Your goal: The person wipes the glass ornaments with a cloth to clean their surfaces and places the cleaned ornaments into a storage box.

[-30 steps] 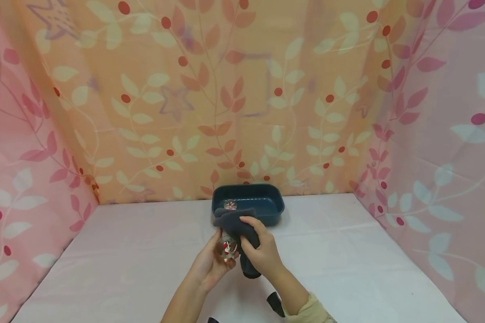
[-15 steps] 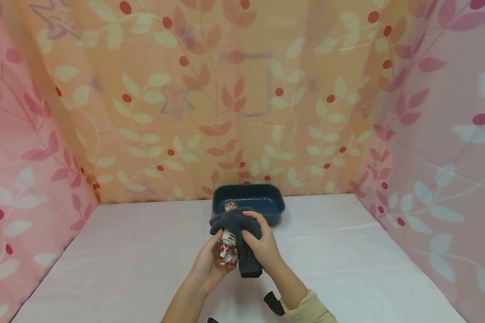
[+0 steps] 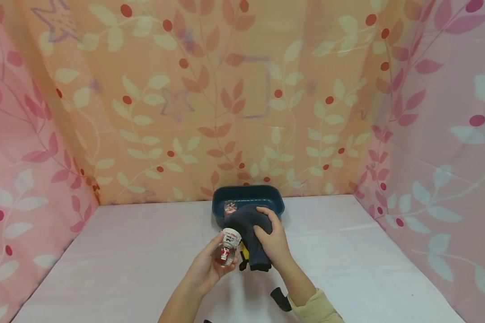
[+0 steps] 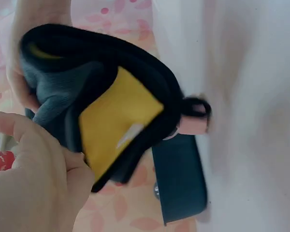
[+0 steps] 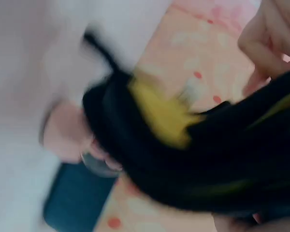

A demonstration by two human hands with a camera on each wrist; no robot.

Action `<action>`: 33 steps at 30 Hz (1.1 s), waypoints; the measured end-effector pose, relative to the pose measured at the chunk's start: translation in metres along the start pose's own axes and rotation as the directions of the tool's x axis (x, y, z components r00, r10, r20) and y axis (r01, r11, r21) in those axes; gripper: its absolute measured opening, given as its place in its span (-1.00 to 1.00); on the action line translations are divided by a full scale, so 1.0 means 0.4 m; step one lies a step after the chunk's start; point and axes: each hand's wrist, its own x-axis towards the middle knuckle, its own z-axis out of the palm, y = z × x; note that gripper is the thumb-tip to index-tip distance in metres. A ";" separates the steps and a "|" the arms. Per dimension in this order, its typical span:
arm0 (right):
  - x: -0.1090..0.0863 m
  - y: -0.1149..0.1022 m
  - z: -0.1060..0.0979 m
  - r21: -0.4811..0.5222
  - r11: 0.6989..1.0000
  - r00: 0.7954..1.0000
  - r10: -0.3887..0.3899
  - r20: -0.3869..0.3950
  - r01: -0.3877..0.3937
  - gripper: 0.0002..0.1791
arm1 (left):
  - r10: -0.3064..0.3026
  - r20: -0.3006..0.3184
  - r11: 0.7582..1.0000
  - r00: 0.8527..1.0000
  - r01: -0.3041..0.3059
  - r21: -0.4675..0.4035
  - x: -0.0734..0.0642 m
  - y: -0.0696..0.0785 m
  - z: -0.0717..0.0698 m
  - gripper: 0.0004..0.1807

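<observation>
In the head view my left hand [image 3: 204,269] grips a small snow globe [image 3: 226,255], its white lettered base tilted up and away and a red-and-white figure inside the clear ball. My right hand [image 3: 278,244] holds a bunched dark grey cloth [image 3: 252,224] just right of the globe's base. The cloth's yellow patch [image 4: 121,121], black edging and hanging loop [image 4: 198,106] show in the left wrist view. Most of the right hand's fingers are hidden behind the cloth. In that same view only the globe's red part [image 4: 2,161] shows beside the left hand.
A dark teal basin [image 3: 276,213] stands at the back of the white-covered table [image 3: 145,242]. By its near left side is a second snow globe [image 3: 230,207] with a pink base [image 4: 193,124]. Patterned curtains [image 3: 210,89] enclose the back and sides.
The right hand has drawn the cloth up and right, off the globe's base, so the white base now shows fully. The left hand keeps its grip, having tilted the globe slightly.
</observation>
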 end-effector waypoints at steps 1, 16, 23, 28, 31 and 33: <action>-0.002 -0.001 -0.001 -0.058 0.997 0.999 -0.047 -0.003 0.047 -0.50 | 0.010 -0.002 1.000 1.000 -0.010 0.001 0.000 0.002 0.001 -0.47; -0.018 -0.013 0.005 0.117 0.992 0.995 0.026 0.096 -0.038 -0.48 | 0.029 -0.027 0.998 0.999 -0.030 -0.057 0.018 -0.008 0.009 -0.45; -0.014 -0.025 -0.015 0.218 0.972 0.995 0.078 0.066 -0.091 -0.46 | 0.029 -0.071 0.994 0.997 -0.037 -0.105 0.023 -0.001 -0.009 -0.52; -0.016 -0.023 -0.013 0.057 0.997 0.996 -0.038 -0.075 0.043 -0.47 | 0.013 -0.078 0.992 0.997 -0.022 -0.123 0.009 0.007 -0.006 -0.40; -0.025 -0.017 -0.001 -0.100 0.973 0.964 -0.222 -0.149 0.208 -0.48 | -0.014 -0.040 0.988 0.999 0.007 -0.154 0.001 0.010 0.001 -0.35; -0.035 -0.010 0.014 -0.186 0.924 0.923 -0.360 -0.135 0.334 -0.48 | -0.029 0.002 0.987 1.000 0.029 -0.160 -0.001 0.011 0.008 -0.39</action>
